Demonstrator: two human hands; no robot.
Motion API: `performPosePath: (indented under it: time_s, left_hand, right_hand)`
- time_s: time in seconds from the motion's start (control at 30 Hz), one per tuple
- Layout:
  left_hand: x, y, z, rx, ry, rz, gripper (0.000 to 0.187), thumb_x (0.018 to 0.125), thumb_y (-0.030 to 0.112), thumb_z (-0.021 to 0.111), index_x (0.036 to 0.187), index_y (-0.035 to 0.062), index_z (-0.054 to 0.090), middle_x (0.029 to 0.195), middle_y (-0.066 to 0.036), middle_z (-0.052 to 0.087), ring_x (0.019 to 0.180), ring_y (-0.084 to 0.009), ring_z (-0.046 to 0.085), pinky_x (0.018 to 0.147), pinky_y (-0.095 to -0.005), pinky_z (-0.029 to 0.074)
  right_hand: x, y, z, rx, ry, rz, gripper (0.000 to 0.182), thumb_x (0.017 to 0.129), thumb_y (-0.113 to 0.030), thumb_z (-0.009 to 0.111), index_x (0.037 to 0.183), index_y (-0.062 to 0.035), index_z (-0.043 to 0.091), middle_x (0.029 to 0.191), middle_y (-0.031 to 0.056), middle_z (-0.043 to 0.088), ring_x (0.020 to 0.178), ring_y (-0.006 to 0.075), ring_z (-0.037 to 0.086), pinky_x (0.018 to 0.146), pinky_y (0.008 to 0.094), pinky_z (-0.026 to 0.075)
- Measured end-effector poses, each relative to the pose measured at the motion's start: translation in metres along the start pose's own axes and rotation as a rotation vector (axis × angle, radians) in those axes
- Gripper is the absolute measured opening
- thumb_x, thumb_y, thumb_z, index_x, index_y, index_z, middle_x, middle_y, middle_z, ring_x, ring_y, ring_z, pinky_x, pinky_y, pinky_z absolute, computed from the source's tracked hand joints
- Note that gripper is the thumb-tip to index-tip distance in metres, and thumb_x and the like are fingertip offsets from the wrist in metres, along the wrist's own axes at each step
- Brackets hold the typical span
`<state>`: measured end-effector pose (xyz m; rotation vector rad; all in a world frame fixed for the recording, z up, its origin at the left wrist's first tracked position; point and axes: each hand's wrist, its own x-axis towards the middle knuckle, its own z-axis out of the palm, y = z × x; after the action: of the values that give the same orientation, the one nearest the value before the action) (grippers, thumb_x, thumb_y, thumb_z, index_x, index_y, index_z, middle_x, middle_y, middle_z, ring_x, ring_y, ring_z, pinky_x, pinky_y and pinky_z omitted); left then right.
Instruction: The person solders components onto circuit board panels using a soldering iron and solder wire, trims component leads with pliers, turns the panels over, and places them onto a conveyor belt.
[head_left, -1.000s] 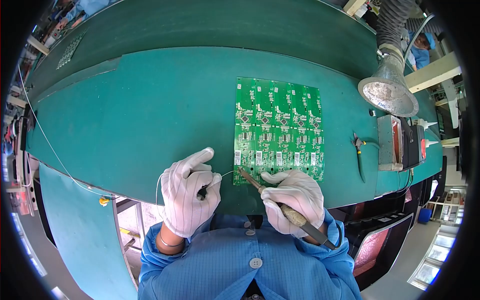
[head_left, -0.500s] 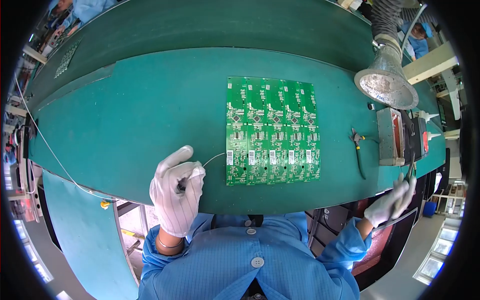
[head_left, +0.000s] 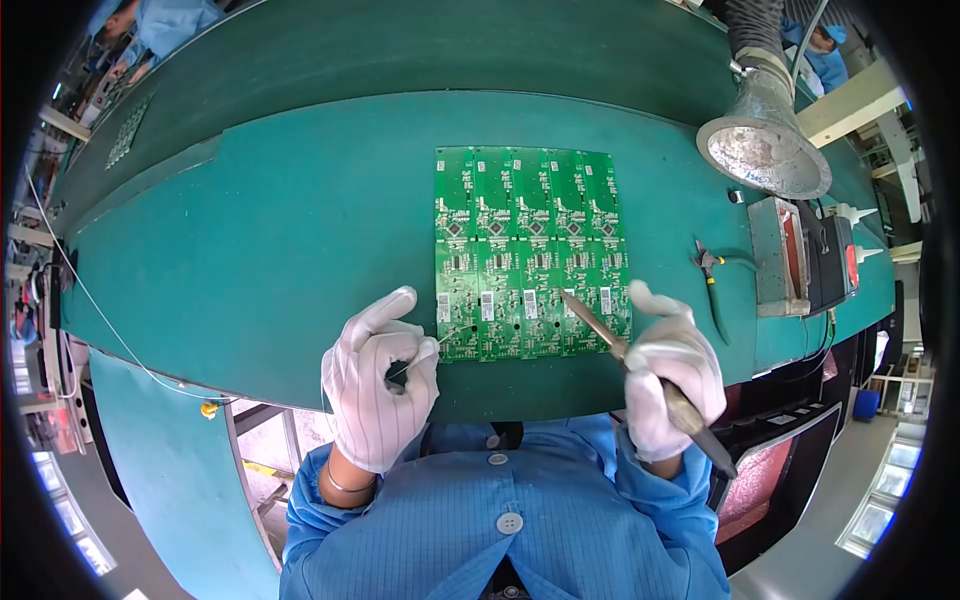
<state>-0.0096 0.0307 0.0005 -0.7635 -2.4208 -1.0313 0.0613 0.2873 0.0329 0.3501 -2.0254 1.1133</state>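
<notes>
A panel of green circuit boards [head_left: 527, 262], joined side by side with white labels on them, lies flat on the green mat. My gloved left hand [head_left: 378, 392] is closed at the panel's lower left corner, pinching a thin solder wire [head_left: 459, 332] whose end reaches over the board's edge. In my gloved right hand [head_left: 672, 378], at the lower right of the panel, a soldering iron [head_left: 598, 327] is gripped round its handle. Its tip points up and left, over the lower row of boards near a white label.
Cutting pliers [head_left: 712, 285] lie right of the panel. Beyond them stand a metal-sided holder [head_left: 778, 258] and a dark box [head_left: 822, 262] with white-nozzled bottles. A fume extraction hood [head_left: 765, 150] hangs at upper right. Other people in blue [head_left: 165, 25] sit across the bench.
My right hand has come in from the far right, beside the holder, and now has the soldering iron over the panel. My left hand has moved right, bringing the solder wire over the board.
</notes>
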Motion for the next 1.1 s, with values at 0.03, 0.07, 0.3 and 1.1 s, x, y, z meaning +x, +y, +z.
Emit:
performPosePath:
  time_s: [0.03,0.07,0.3,1.1]
  left_hand:
    - [-0.001,0.0,0.0,-0.011,-0.005,-0.015,0.024,0.079,-0.005,0.073,0.09,0.0091,0.057,0.12,-0.015,0.071,0.085,-0.0262,0.072,0.071,-0.037,0.055]
    - [-0.001,0.0,0.0,-0.025,-0.009,-0.029,0.024,0.079,-0.004,0.074,0.09,0.0091,0.057,0.12,-0.015,0.071,0.085,-0.0264,0.072,0.072,-0.0372,0.056]
    - [0.004,0.007,0.005,-0.023,-0.024,0.039,0.024,0.08,-0.001,0.077,0.091,0.0094,0.059,0.12,-0.012,0.071,0.087,-0.0273,0.072,0.075,-0.038,0.056]
    - [0.012,0.018,0.021,-0.106,-0.15,0.033,0.022,0.085,0.003,0.076,0.098,0.0072,0.06,0.116,-0.012,0.073,0.096,-0.0287,0.071,0.08,-0.0387,0.054]
  right_hand:
    - [0.0,0.003,0.006,-0.022,0.024,-0.012,0.01,0.086,-0.006,0.075,0.089,-0.0007,0.067,0.079,0.0103,0.072,0.069,0.0264,0.069,0.084,0.058,0.06]
    - [-0.001,0.009,0.006,-0.019,0.037,0.001,0.01,0.086,-0.006,0.075,0.09,-0.0007,0.067,0.08,0.0105,0.072,0.07,0.0271,0.07,0.082,0.0561,0.06]
    - [-0.018,0.021,0.001,-0.05,0.072,0.13,0.01,0.087,-0.004,0.075,0.094,0.0003,0.068,0.085,0.013,0.073,0.08,0.0325,0.072,0.078,0.0429,0.06]
    - [-0.033,0.018,-0.025,-0.081,0.334,0.387,0.008,0.093,-0.001,0.068,0.1,0.0024,0.067,0.099,0.0151,0.072,0.088,0.0261,0.07,0.081,0.0363,0.057]
